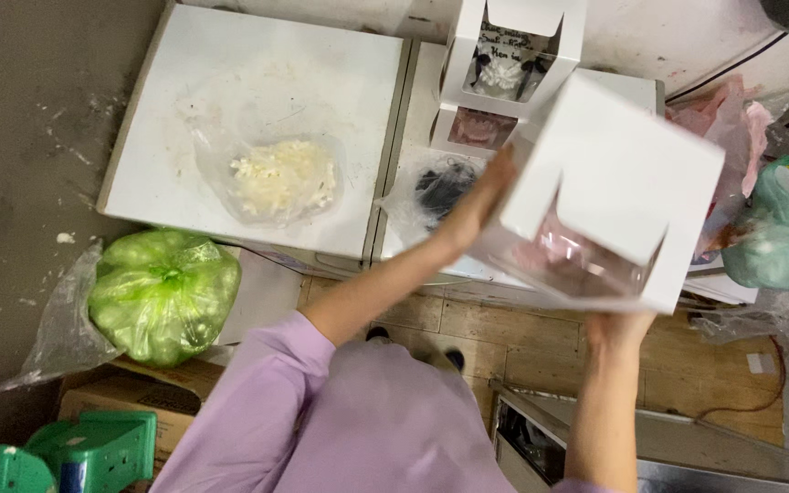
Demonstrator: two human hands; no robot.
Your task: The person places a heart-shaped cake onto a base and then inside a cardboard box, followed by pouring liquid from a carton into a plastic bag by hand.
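I hold a white cardboard box with a clear window (606, 187), tilted in the air above the floor. My left hand (478, 203) grips its left side. My right hand (615, 327) supports it from below at the near edge. Something pink shows through the window. Behind it, two similar white window boxes (511, 64) stand stacked on a white chest lid (431, 91), one holding a white flower-like item.
A clear bag of white bits (280, 178) lies on the left white lid (230, 82). A clear bag with something dark (436, 187) sits by the boxes. A green bag (164, 292) rests on cardboard at left. Pink and green bags (769, 228) pile at right.
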